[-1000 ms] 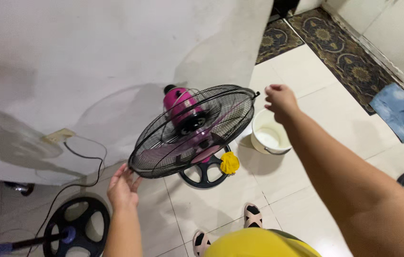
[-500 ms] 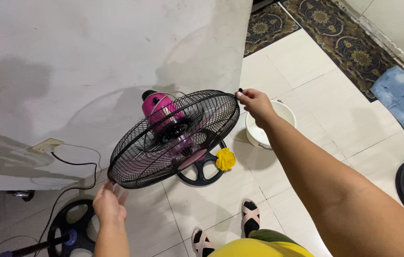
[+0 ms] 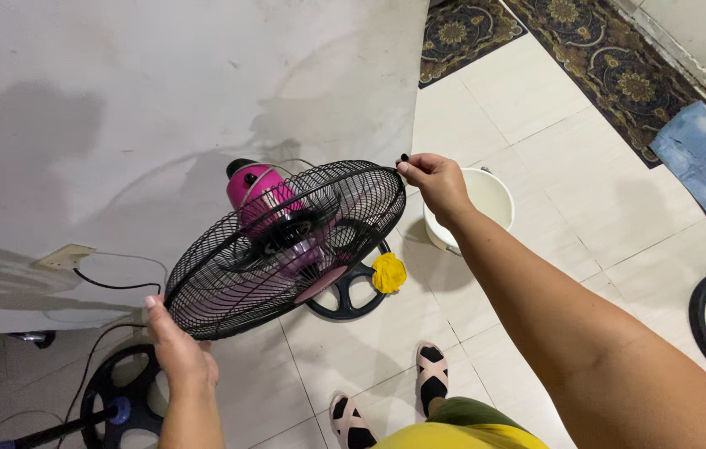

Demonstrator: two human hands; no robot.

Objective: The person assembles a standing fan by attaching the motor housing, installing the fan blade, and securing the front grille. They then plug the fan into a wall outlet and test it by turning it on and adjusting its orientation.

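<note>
the left hand (image 3: 174, 353) grips the lower rim of the black wire fan guard (image 3: 286, 249), thumb up against the edge. the right hand (image 3: 434, 181) is pinched shut on a small black clip (image 3: 403, 157) at the guard's upper right rim. between the two grips the guard sits tilted, with the magenta motor housing (image 3: 255, 188) behind it, toward the wall. below the right hand's grip stands a white bucket (image 3: 486, 195); beneath the guard a yellow cloth (image 3: 388, 273) lies on the round black fan base (image 3: 344, 295). just under the left hand is another black base (image 3: 124, 399) on the tiled floor (image 3: 536, 141).
</note>
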